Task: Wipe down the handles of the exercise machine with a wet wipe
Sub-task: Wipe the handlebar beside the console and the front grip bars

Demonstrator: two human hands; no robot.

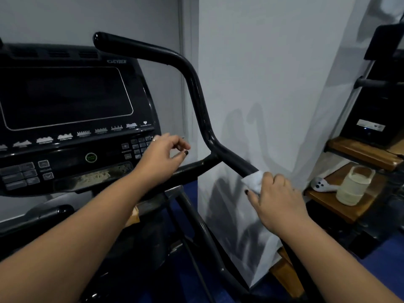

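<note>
My right hand [277, 197] grasps the wipe [253, 181] on the lower, sloping run of the handle [196, 90]. The fingers curl over the tube from above and the thumb lies on the near side. The wipe is pressed against the tube, with a white corner showing up-slope of the fingers.

My left hand [161, 156] is released. It hangs left of the handle, just above the crossbar [196, 166] that joins it, with the fingers loosely bent and holding nothing.

The console [65, 119] stands left of the handle. Right of the handle and well apart, a wooden shelf [323, 201] carries a jar [352, 184] and a white controller [321, 185].
</note>
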